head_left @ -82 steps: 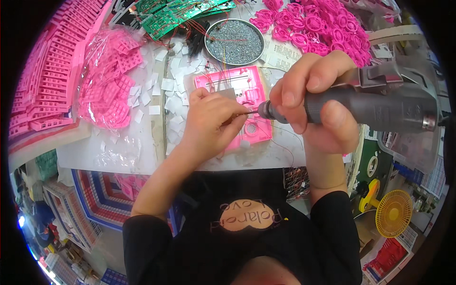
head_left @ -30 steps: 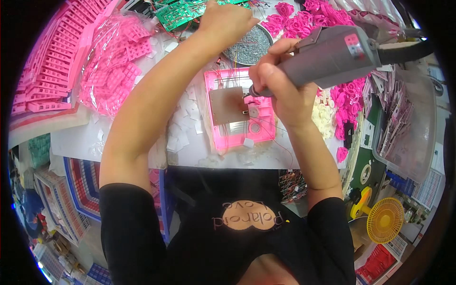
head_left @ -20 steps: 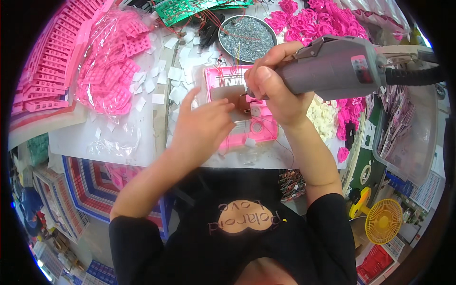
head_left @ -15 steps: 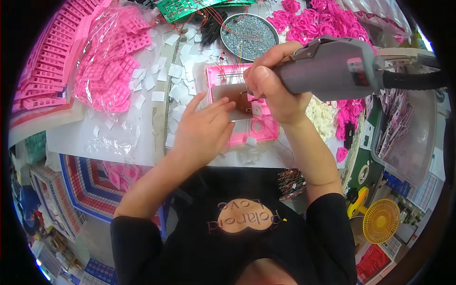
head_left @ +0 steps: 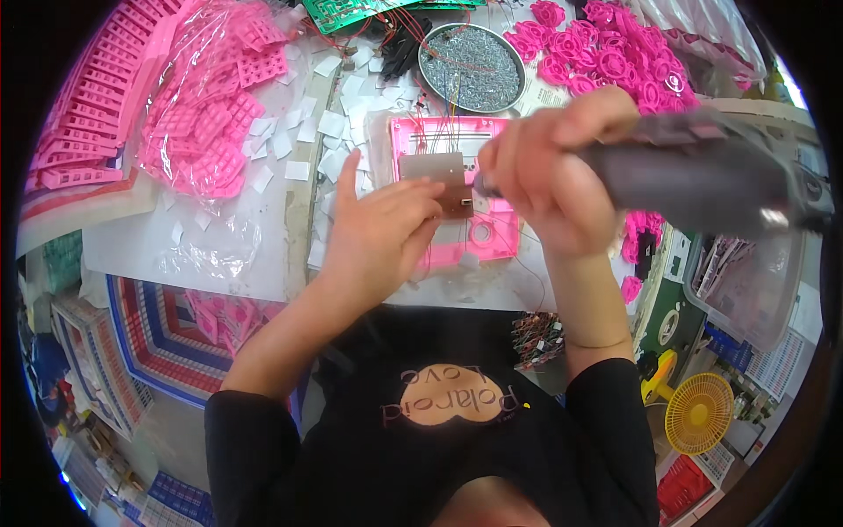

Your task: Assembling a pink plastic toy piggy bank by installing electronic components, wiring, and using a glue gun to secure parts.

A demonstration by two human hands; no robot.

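A pink plastic casing [head_left: 506,245] lies on the table in front of me, with thin wires and a flat board [head_left: 456,207], part grey and part brown, inside it. My left hand [head_left: 376,230] rests with its fingers stretched out over the board's left side, the fingertips touching it. In my right hand [head_left: 562,180] is a grey electric screwdriver [head_left: 689,180], gripped near its front end and blurred by motion. Its tip is close to the board's right edge; whether it touches anything is unclear.
Behind the casing stands a round metal dish [head_left: 470,68] of small screws. Pink flower-shaped parts [head_left: 615,53] are heaped at the back right. Left are white paper squares [head_left: 299,171] and a clear bag [head_left: 198,114] of pink parts. Green circuit boards [head_left: 351,12] lie at the back.
My right hand has moved right with the screwdriver, whose rear end has swung lower and toward me. My left hand stays over the board, nearly unmoved.
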